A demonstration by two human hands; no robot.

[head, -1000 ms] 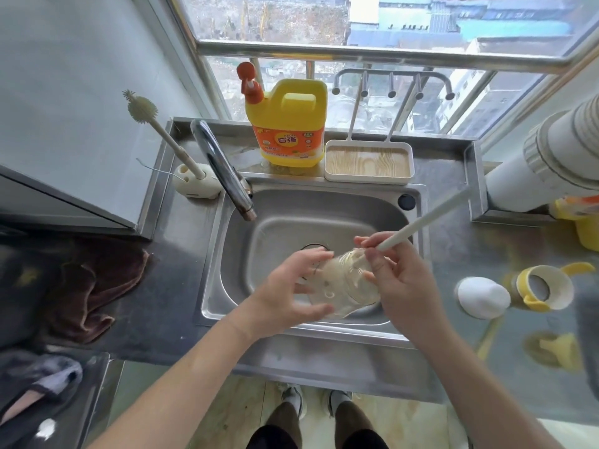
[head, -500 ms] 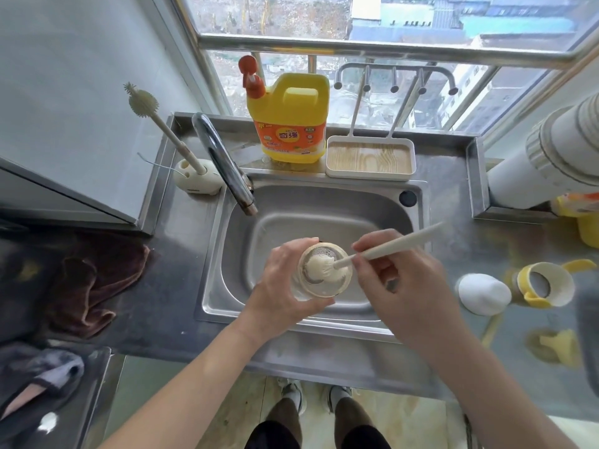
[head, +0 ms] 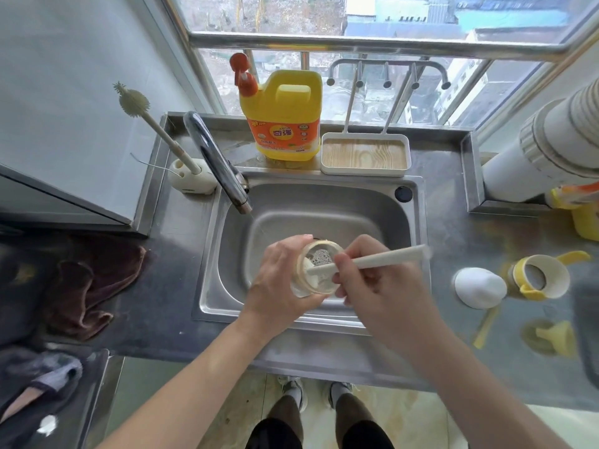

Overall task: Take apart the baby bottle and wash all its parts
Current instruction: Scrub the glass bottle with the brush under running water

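Note:
My left hand (head: 281,280) grips the clear baby bottle body (head: 316,277) over the steel sink (head: 405,215), its open mouth facing up with foam inside. My right hand (head: 385,286) holds the cream handle of a bottle brush (head: 382,259), whose head is down inside the bottle. On the counter to the right lie the white bottle cap (head: 479,286), the yellow collar with handles (head: 539,277) and a yellow teat part (head: 554,340) with a yellow straw piece (head: 484,325).
The chrome tap (head: 217,160) lets a thin trickle fall into the sink. Behind it stand a yellow detergent jug (head: 285,118), a white drying tray (head: 364,153) and a small brush in a holder (head: 191,179). A brown cloth (head: 94,280) lies at left.
The bottle has been turned from lying sideways to mouth-up. The brush head has gone deeper into it, and the handle has swung lower and flatter.

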